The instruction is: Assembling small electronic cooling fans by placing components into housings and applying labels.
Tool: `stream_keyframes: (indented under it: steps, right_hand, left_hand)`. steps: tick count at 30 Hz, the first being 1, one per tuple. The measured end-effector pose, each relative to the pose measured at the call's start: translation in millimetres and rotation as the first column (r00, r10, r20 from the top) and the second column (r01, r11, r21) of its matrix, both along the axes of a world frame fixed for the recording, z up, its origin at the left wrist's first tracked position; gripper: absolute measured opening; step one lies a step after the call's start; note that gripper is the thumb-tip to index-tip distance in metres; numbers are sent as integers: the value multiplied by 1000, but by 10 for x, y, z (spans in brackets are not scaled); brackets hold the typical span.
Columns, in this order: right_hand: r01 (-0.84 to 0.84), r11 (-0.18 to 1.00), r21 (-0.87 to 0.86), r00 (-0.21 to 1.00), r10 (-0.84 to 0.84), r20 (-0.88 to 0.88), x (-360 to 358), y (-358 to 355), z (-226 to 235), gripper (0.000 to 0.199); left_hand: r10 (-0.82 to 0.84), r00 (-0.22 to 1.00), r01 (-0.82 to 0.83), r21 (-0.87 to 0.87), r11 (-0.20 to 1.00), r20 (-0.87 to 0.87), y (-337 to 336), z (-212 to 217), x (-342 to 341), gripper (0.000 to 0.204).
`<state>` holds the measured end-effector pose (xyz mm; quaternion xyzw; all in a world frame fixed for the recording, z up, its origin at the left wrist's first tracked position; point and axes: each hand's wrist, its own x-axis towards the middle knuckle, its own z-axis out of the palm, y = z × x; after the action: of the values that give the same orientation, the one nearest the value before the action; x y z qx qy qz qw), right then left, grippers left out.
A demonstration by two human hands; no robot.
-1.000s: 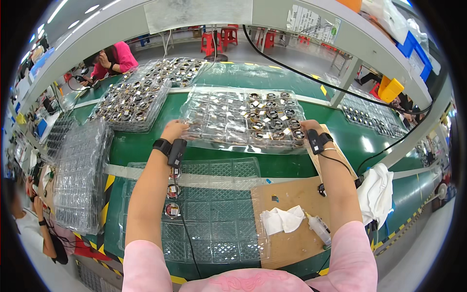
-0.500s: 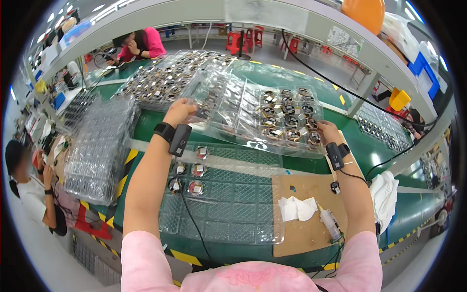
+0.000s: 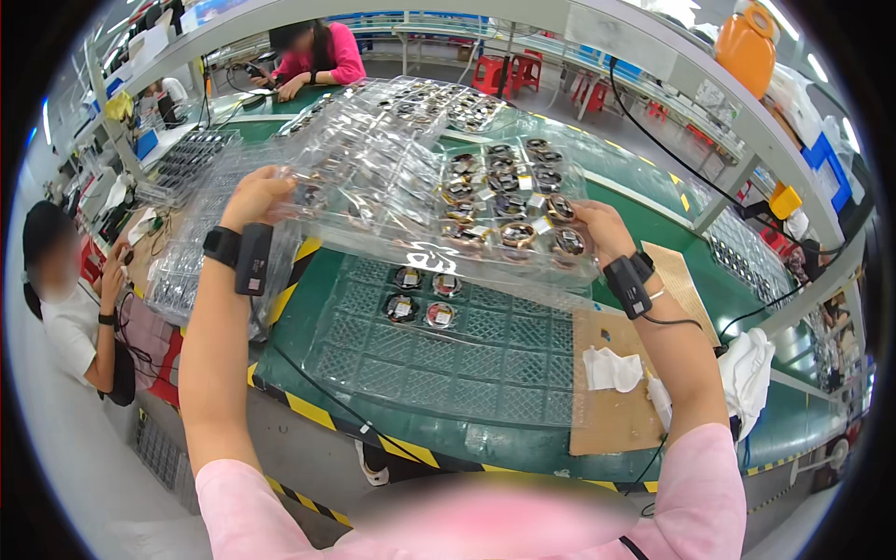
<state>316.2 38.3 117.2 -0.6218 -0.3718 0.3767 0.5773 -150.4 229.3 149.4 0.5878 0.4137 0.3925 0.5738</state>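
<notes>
Both my hands hold a clear plastic tray (image 3: 369, 240) raised above the bench. My left hand (image 3: 261, 198) is closed on its left edge, and my right hand (image 3: 602, 231) grips its right edge. Round dark electronic parts with small white labels (image 3: 516, 233) fill several pockets on the tray's right side. Glare on the plastic blurs the pockets further left. Below it, another clear tray (image 3: 457, 383) lies flat on the green bench, with several round parts (image 3: 440, 315) in its upper left pockets. The raised tray hides its far edge.
Stacked clear trays (image 3: 182, 271) stand at the left, and filled trays (image 3: 467, 107) lie behind. A brown board (image 3: 607, 425) with a white cloth (image 3: 613, 371) is at the right. A shelf beam (image 3: 448, 21) crosses overhead. Two people sit at the left and far left.
Both hands have moved left, carrying the tray toward the stacks at the left and back. My view has shifted, so the bench appears farther right and higher.
</notes>
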Motion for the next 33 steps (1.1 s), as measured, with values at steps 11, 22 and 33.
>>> stream_keyframes:
  steps: [11,22,33]
  right_hand:
    - [-128,988,90,992,129,4,-646,1378,202,20]
    - [-113,983,146,988,96,120,-567,3592,142,22]
    - [1,986,167,1000,-2,1,-667,4241,-429,14]
  left_hand:
    - [176,983,-173,79,982,-41,908,220,-826,21]
    - [297,949,-286,101,953,-108,2916,228,-1084,29]
    - [91,956,-57,126,990,-281,4209,-80,-907,31]
